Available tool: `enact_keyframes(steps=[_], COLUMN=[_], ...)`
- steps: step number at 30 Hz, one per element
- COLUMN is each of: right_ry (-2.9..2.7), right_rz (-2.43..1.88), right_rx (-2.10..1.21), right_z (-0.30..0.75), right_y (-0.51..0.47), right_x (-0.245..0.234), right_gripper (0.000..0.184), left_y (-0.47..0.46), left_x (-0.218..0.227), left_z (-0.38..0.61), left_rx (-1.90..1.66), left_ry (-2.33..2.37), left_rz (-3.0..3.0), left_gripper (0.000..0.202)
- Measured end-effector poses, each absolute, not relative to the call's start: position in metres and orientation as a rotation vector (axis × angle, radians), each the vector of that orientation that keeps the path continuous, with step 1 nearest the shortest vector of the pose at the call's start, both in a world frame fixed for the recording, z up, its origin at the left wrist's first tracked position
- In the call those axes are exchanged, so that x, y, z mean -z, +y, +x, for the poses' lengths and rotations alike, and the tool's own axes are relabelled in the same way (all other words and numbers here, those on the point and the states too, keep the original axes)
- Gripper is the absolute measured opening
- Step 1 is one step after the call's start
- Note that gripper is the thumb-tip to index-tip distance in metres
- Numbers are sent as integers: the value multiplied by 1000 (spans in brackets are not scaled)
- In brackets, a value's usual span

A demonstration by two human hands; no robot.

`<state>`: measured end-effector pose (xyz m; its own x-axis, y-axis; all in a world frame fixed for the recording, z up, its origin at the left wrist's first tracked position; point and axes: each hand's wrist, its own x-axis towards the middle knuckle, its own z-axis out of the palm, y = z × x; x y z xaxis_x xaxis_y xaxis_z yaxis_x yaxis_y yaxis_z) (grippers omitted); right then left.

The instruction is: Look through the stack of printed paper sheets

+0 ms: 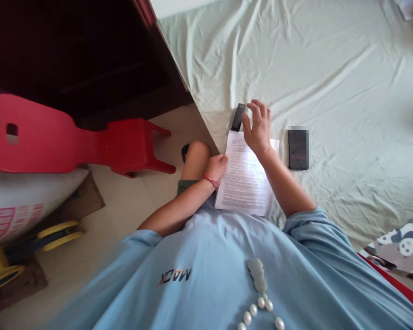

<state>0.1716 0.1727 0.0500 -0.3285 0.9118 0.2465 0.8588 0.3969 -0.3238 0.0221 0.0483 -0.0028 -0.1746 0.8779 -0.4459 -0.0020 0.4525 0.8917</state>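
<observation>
A stack of printed paper [246, 176] lies in front of me at the edge of the cloth-covered surface. My left hand [216, 168], with a red string at the wrist, is closed at the stack's left edge, its thumb over the margin and its other fingers mostly hidden. Above the top of the pages hovers my right hand [258, 124], fingers apart and slightly bent, with nothing in it. Just left of those fingertips, at the upper left corner of the stack, is a slim black object [238, 117] shaped like a stapler.
A dark flat phone-like case [298, 149], partly pixelated, lies right of the paper on the pale green cloth [347, 114]. Left of the surface stand a red plastic chair [124, 142], a white printed sack [30, 201] and a yellow-and-black object [60, 235]. Panda-print fabric [404, 243] is at lower right.
</observation>
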Motion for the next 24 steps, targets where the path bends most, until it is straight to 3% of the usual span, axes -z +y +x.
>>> enact_keyframes(steps=[8, 15, 19, 24], right_ry=[-1951, -1812, -1588, -1169], right_rz=[-1728, -2025, -2075, -1977], right_rx=[-289, -312, -524, -1085], right_z=[258, 307, 309, 311], right_y=[29, -54, -57, -40], right_x=[-47, -21, -26, -37], right_gripper=[50, 59, 66, 69], left_y=[34, 25, 22, 23], left_x=[-16, -22, -26, -23], left_z=[32, 42, 51, 51], left_rx=[-1007, -1081, -1122, -1193], left_ry=[1573, 1457, 1340, 1230], left_rz=[924, 935, 939, 838], left_gripper=[39, 45, 53, 60])
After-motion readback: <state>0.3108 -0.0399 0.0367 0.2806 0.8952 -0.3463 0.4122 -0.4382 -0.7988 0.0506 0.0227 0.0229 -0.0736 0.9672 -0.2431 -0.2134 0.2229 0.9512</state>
